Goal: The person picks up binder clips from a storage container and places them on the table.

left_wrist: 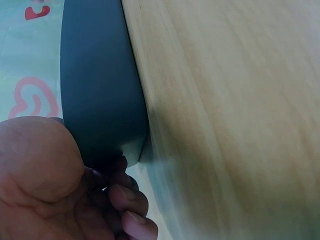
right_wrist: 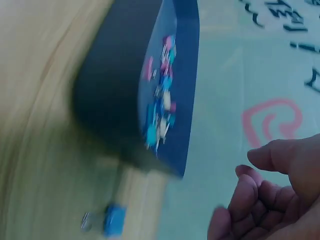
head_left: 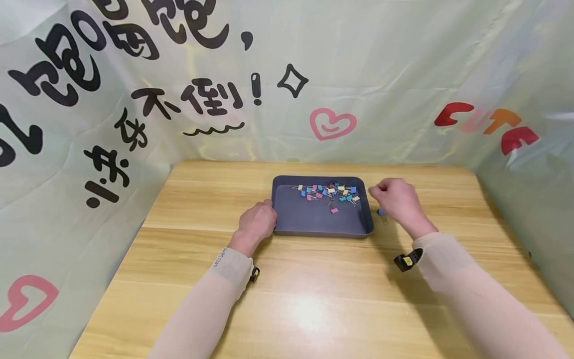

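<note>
A dark grey rectangular tray [head_left: 300, 219] lies on the table, with several small binder clips [head_left: 332, 191] in pink, blue, teal and cream heaped toward its back right. One pink binder clip [head_left: 334, 210] lies apart, nearer the front. My left hand [head_left: 256, 221] grips the tray's left side; in the left wrist view its curled fingers meet the wall at a corner. Off the tray's right end, my right hand [head_left: 398, 199] hovers with loosely bent fingers. Between its thumb and fingertips the right wrist view shows a gap holding nothing. Below it, a blue binder clip [right_wrist: 114, 220] rests on the table.
The wooden table [head_left: 291, 294] runs back to a pale fabric wall [head_left: 385, 70] printed with black characters and a pink heart. Similar fabric stands along the left and right sides. Each wrist wears a small black strap device [head_left: 407, 260].
</note>
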`<state>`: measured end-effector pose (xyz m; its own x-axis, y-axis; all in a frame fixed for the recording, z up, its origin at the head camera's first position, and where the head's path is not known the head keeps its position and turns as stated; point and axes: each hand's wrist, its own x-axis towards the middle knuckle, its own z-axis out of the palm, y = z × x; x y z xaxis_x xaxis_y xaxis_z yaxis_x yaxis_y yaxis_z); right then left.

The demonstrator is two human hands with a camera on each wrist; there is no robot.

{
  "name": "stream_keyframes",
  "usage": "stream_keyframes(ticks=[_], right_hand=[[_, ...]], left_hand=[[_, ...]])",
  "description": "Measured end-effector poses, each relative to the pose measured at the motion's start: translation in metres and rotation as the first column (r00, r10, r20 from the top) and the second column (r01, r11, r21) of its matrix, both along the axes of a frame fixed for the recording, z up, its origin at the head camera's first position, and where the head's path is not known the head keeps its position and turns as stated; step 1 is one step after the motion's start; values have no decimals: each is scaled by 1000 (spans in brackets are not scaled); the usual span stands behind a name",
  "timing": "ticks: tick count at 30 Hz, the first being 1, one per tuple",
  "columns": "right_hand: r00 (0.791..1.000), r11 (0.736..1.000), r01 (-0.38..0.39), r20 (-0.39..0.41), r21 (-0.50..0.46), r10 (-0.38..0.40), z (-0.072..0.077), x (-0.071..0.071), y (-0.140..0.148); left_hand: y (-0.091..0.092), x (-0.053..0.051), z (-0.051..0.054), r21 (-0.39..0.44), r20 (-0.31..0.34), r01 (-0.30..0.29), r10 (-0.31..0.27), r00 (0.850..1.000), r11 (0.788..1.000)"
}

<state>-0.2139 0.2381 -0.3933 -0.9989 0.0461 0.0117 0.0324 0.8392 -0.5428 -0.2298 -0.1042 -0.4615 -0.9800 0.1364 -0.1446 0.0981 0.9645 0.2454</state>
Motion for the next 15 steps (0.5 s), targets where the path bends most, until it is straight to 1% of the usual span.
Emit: stream_keyframes(ticks=[3,5,7,15], right_hand=[[998,998,-57,-2,9,57,1,-7,-18],[997,997,-77,2,20,77,-1,-13,-26],[996,996,-87,5,33,87,-4,-19,-32],[993,995,-85,89,47,81,-15,-38,-42]], left_hand=[[0,0,0,-7,1,-2,2,1000,1000],[-1,0,-1,-8,2,-3,3,1000,1000],[-1,-1,-1,-9,2,-2,2,1000,1000],[0,-2,-1,-7,-3,5,-5,1000,1000]])
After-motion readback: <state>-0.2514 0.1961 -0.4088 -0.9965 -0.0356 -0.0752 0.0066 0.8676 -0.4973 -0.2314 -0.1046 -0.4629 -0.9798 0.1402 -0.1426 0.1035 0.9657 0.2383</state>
